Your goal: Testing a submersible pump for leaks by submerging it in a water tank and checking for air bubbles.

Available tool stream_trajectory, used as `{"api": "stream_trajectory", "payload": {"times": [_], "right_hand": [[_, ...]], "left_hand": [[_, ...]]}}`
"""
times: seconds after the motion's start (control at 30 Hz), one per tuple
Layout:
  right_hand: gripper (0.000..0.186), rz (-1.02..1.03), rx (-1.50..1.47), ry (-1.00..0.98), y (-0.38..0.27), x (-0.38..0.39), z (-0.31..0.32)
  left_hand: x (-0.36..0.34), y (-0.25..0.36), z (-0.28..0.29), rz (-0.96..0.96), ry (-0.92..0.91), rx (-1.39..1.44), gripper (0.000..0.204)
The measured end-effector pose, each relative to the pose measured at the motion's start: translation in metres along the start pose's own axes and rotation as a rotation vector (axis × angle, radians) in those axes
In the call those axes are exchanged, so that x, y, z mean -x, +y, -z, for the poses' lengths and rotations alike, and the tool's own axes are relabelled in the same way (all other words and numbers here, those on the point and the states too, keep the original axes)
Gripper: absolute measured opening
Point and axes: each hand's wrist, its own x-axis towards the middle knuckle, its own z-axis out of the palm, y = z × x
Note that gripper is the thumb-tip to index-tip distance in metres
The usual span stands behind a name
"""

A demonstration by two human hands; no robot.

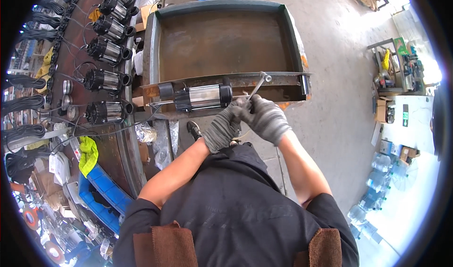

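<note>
A metal wrench with a round head [263,80] sticks up and away from my right hand [268,120], which is closed around its lower end. My left hand [223,127] meets the right one at the fingertips. Its fingers are closed, and whatever they pinch is hidden. Both hands wear grey striped gloves. Just beyond my left hand, a black and silver pump [204,97] lies on its side across the near ledge of a metal tank [226,78]. A cable runs from the pump's left end toward the bench.
Several similar pumps [104,80] stand in a row on the dark bench [75,12] at the left. A blue crate [106,184] and a yellow-green cloth [88,154] are nearer to me. Shelving [387,64] and clear bottles [373,187] line the right side.
</note>
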Motion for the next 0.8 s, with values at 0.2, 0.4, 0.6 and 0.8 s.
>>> {"api": "stream_trajectory", "payload": {"times": [0.2,0.4,0.6,0.8], "right_hand": [[0.031,0.15,0.114,0.102,0.002,-0.005,-0.018],[0.017,0.37,0.059,0.384,0.104,-0.006,-0.032],[0.052,-0.634,-0.452,0.416,0.371,0.032,0.04],[0.042,-1.099,-0.037,-0.348,0.36,0.08,0.057]], "left_hand": [[0.002,0.006,0.001,0.479,0.0,0.266,0.024],[0.009,0.026,0.006,0.142,0.092,-0.314,0.024],[0.021,0.061,0.07,0.414,0.285,0.292,0.022],[0.038,0.077,0.089,0.339,0.343,0.4,0.028]]}}
